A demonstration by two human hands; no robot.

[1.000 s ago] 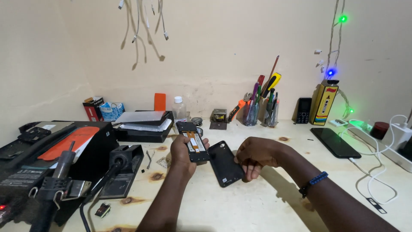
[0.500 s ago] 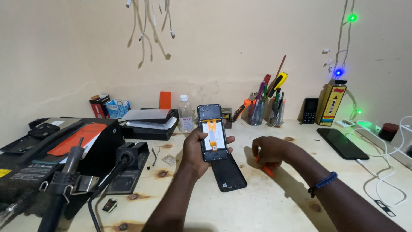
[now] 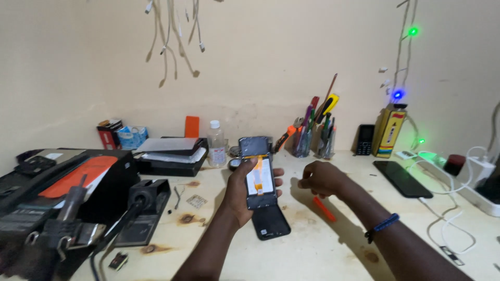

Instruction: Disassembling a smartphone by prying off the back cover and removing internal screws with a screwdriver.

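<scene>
Head cam | opened phone [image 3: 258, 174], back off, orange flex showing | L hand [image 3: 244, 191] holds.

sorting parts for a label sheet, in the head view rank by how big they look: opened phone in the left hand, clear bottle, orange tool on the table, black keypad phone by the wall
1. opened phone, though nearest the camera
2. clear bottle
3. and 4. black keypad phone and orange tool look alike; no ranking

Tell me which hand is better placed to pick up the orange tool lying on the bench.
Right. The right hand hovers free just above the orange tool, while the left hand is occupied holding the opened phone.
</scene>
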